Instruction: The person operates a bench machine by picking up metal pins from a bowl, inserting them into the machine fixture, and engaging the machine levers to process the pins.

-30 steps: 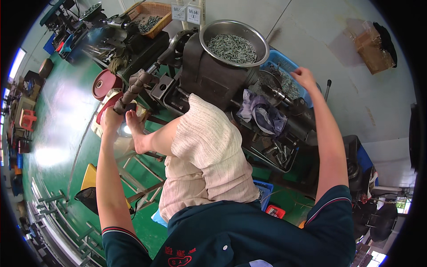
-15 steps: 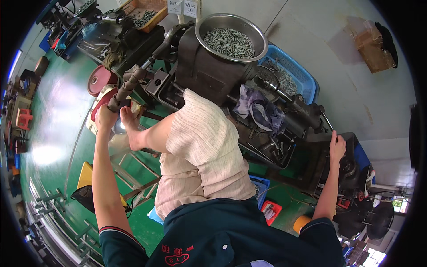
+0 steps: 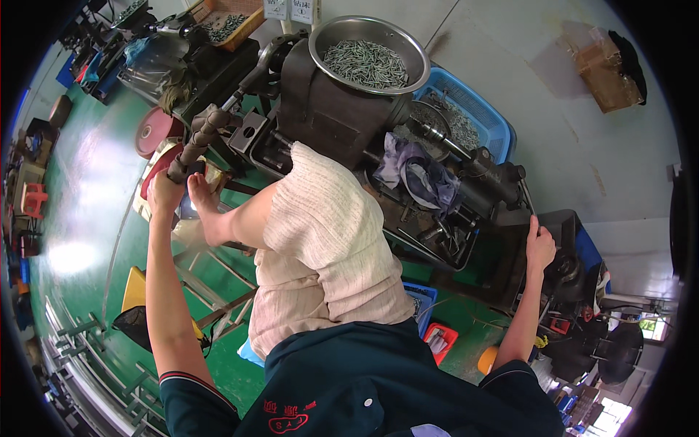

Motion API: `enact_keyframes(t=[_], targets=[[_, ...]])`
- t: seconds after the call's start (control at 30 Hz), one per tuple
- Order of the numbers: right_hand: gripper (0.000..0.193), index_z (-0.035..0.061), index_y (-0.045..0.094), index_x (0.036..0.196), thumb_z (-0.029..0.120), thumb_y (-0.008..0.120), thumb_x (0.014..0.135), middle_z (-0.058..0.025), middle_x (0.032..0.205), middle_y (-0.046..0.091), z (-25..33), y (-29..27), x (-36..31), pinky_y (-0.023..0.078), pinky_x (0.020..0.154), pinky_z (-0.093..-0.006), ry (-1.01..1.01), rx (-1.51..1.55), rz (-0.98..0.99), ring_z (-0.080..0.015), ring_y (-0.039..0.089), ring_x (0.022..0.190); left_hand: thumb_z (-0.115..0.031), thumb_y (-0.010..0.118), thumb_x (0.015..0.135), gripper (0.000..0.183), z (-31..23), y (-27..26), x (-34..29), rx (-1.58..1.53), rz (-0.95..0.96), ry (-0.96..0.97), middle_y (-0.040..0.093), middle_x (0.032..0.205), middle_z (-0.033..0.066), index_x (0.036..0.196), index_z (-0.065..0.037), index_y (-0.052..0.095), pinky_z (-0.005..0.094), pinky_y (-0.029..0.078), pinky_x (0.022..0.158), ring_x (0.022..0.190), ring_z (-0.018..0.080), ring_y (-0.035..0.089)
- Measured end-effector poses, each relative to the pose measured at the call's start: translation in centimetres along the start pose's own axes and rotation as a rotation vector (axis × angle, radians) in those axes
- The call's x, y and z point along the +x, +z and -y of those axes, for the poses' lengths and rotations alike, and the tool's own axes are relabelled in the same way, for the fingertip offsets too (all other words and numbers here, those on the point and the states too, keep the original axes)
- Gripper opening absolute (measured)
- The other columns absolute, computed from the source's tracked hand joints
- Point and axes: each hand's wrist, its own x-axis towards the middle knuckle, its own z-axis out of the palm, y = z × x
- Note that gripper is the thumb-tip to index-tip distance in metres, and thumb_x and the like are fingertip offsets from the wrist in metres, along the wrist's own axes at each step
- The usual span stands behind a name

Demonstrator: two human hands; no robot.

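My left hand (image 3: 165,194) is closed around the lower end of a long handle wrapped in brown material (image 3: 195,146), which slopes down from a dark bench machine (image 3: 328,109). On the right side, my right hand (image 3: 540,249) grips a thin metal lever (image 3: 526,198) at the end of the machine's cylindrical spindle housing (image 3: 491,176). A crumpled purple-grey cloth (image 3: 415,171) lies over the middle of the machine. Above it stands a steel bowl (image 3: 317,52) full of small metal pins. My bare raised foot (image 3: 202,193) is close beside my left hand.
Behind the spindle is a blue plastic basket (image 3: 502,138) of small metal parts. Tools lie in a dark tray (image 3: 444,255) before the machine. Blue (image 3: 429,293) and red (image 3: 443,357) bins sit low by my lap. A metal stool frame (image 3: 218,288) stands at the left.
The whole view has shifted slightly. My right hand has come a little toward me, and the thin lever has swung down with it. My left hand keeps its hold on the wrapped handle.
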Motion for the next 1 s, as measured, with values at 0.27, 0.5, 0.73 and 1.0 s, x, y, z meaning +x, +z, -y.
enact_keyframes(t=[0.27, 0.5, 0.73, 1.0], targets=[[0.06, 0.0025, 0.06, 0.073, 0.058, 0.037, 0.079, -0.0211, 0.072, 0.059, 0.8, -0.4, 0.0, 0.042, 0.063, -0.046, 0.03, -0.039, 0.078, -0.0383, 0.056, 0.072, -0.024, 0.063, 0.066, 0.03, 0.3, 0.2, 0.1, 0.076, 0.017, -0.067, 0.062, 0.086, 0.0144, 0.094, -0.014, 0.062, 0.038, 0.044, 0.072, 0.083, 0.0306, 0.058], [0.055, 0.0037, 0.058, 0.077, 0.055, 0.039, 0.08, -0.0189, 0.075, 0.059, 0.2, 0.2, 0.5, 0.042, 0.064, -0.0451, 0.062, 0.102, 0.11, -0.0375, 0.055, 0.076, -0.021, 0.062, 0.065, 0.032, 1.0, 0.6, 0.4, 0.092, 0.0, -0.063, 0.061, 0.085, 0.0152, 0.097, -0.016, 0.062, 0.0383, 0.044, 0.072, 0.083, 0.0308, 0.058], [0.034, 0.01, 0.058, 0.095, 0.037, 0.054, 0.075, -0.0069, 0.092, 0.058, 7.0, 3.4, 6.4, 0.04, 0.076, -0.043, -0.111, 0.071, -0.491, -0.0269, 0.05, 0.094, -0.022, 0.062, 0.065, 0.031, 0.6, 0.4, 0.2, 0.093, 0.01, -0.091, 0.061, 0.085, 0.0156, 0.094, -0.013, 0.062, 0.0388, 0.044, 0.073, 0.083, 0.0312, 0.058], [0.017, 0.0077, 0.065, 0.072, 0.022, 0.062, 0.064, -0.0081, 0.073, 0.061, 25.9, 2.0, 7.1, 0.043, 0.068, -0.0332, -0.66, 0.761, 0.259, -0.0234, 0.058, 0.072, -0.025, 0.063, 0.064, 0.028, 0.7, 0.3, -0.3, 0.074, -0.025, -0.078, 0.06, 0.078, 0.0191, 0.084, -0.006, 0.062, 0.041, 0.044, 0.069, 0.078, 0.0344, 0.058]])
